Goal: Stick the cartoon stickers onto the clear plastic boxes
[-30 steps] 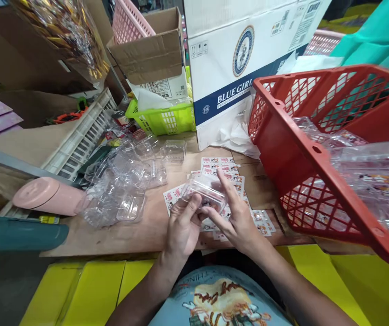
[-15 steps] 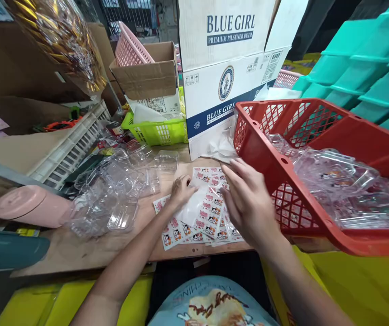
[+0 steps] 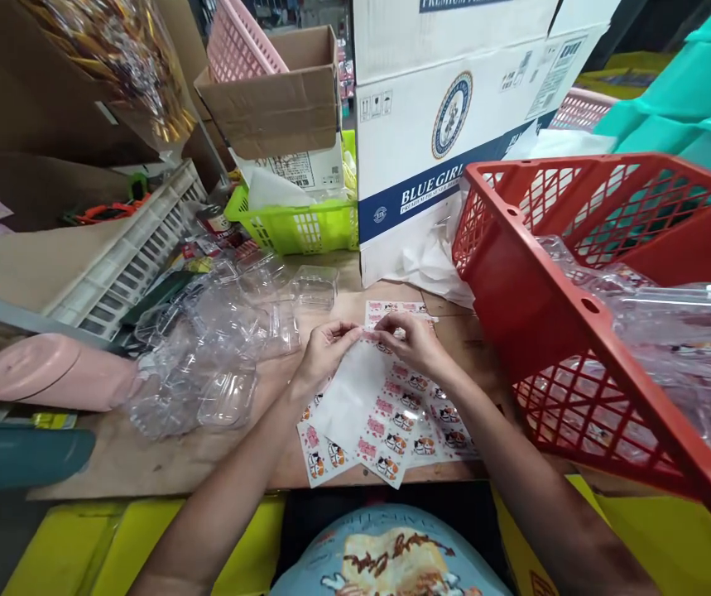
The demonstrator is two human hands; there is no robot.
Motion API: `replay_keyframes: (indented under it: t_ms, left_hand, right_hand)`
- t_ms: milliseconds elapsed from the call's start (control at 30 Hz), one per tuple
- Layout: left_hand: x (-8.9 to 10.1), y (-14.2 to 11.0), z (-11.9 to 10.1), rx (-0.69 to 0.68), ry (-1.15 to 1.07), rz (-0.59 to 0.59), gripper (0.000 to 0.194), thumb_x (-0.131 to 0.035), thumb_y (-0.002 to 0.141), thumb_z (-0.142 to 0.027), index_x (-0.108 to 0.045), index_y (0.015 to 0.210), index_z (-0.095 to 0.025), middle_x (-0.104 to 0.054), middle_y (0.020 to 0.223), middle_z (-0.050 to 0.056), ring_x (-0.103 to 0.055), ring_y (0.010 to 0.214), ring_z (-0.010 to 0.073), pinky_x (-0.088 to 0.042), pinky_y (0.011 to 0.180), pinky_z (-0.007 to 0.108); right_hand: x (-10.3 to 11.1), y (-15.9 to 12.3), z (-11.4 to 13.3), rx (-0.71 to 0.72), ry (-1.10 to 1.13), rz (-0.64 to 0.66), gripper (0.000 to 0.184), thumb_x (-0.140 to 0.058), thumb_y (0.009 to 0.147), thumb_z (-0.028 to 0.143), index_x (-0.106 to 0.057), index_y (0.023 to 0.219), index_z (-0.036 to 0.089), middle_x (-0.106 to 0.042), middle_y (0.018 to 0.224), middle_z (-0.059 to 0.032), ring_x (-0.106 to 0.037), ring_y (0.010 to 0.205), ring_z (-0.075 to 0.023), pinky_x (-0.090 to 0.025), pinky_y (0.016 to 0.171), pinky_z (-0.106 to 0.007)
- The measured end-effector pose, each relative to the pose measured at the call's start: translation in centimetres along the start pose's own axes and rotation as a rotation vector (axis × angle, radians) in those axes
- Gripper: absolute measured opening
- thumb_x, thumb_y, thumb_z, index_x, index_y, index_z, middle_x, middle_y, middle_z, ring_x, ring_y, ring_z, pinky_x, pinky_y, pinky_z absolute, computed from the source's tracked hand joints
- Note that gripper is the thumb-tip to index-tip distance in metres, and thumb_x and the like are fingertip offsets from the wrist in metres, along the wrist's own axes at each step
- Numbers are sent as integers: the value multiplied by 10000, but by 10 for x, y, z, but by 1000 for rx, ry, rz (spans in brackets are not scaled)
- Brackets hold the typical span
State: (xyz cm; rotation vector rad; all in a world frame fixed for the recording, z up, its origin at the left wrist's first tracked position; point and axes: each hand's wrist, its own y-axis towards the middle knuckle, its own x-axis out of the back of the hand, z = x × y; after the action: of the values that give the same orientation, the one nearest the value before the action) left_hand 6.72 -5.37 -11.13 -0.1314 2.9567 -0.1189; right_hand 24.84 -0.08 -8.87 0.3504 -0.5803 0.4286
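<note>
Cat-print sticker sheets [image 3: 392, 430] lie overlapping on the wooden table in front of me. The top one has a blank white area [image 3: 352, 393] on its left side and printed stickers on its right. My left hand [image 3: 329, 352] is closed, thumb and finger pinching at the upper part of that sheet. Close beside it, my right hand [image 3: 415, 343] is also closed in a pinch at the same part. The fingertips almost meet, and a small sticker seems to lie between them, partly hidden by the fingers.
Clear plastic boxes [image 3: 224, 323] are heaped at the left, near a pink bottle [image 3: 57, 372]. A red basket [image 3: 554, 290] with more clear boxes stands at the right. Behind are a white carton [image 3: 405, 116], crumpled white paper [image 3: 433, 261] and a lime-green basket [image 3: 299, 228].
My right hand has come down from the red basket's side to the sticker sheet, its fingers closing. My left hand has turned into a pinch beside it. The view has tilted down.
</note>
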Motion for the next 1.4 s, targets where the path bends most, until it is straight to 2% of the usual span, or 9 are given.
replay_keyframes:
  t_ms: [133,267,467,667,867,1033,1133,1233,1400]
  left_hand:
    - [1,-6,-2,175,-129,69,324,-854,649,-307,-741,897,-133,-736,856,46,-638,687,120,-496,675,243]
    - [-3,-9,-4,193,-191,27,283,-846,662,-307,-751,866,-137,-742,831,47,-644,691,129,-506,690,258]
    - [-9,-13,-5,121,-180,68,262,-786,744,-290,-763,972,-163,-750,986,69,-650,792,131,-505,754,248]
    - [-3,-11,3,53,13,75,286,-726,793,-312,-742,1028,-150,-738,984,86,-661,824,178,-530,765,297]
    - [-5,-14,-3,-232,522,-185,302,-646,786,-166,-722,1078,-175,-625,1105,111,-559,1140,260,-434,1034,438]
    - [-37,-26,-21,-89,28,129,455,-573,756,-81,-683,1184,-189,-655,1151,94,-600,1093,223,-442,1005,382]
    - [-42,-33,-27,42,-277,130,445,-596,708,-53,-705,1122,-172,-683,1150,96,-605,1110,221,-436,993,351]
    - [-42,-43,-26,29,-360,132,449,-607,675,-27,-713,1086,-175,-670,1192,95,-571,1185,233,-421,1023,358]
    - [-25,-39,-23,-214,94,44,491,-607,791,-113,-601,1274,-203,-614,1245,102,-568,1178,224,-422,1050,403]
  right_hand:
    - [-2,-3,-8,-22,-39,-97,193,-585,894,286,-653,775,150,-636,751,-48,-532,718,-165,-406,696,-288]
    - [-7,-11,-2,202,-227,-214,194,-551,940,276,-706,941,159,-644,951,-109,-501,926,-232,-393,874,-397]
    - [-19,-15,1,261,-146,-192,259,-579,944,339,-747,884,152,-671,849,-103,-535,830,-209,-433,748,-339]
    - [-15,-7,-8,113,152,-291,310,-596,891,351,-685,657,166,-623,645,-23,-542,617,-141,-413,603,-273]
    - [8,-8,0,104,93,-650,249,-551,933,316,-671,766,176,-633,761,-45,-562,734,-179,-438,701,-318]
    - [3,-23,21,365,-288,-417,124,-608,905,263,-712,893,196,-660,860,-78,-540,891,-240,-407,890,-455]
    - [5,-34,25,239,-87,-329,338,-684,855,382,-683,1145,208,-653,1063,-106,-554,1019,-266,-430,918,-460]
    - [12,-38,24,-63,368,-338,377,-733,786,472,-723,1021,177,-675,959,-88,-615,857,-222,-485,768,-365]
    - [31,-38,18,-110,628,-543,249,-729,799,415,-706,757,171,-636,759,-12,-579,738,-149,-453,713,-289]
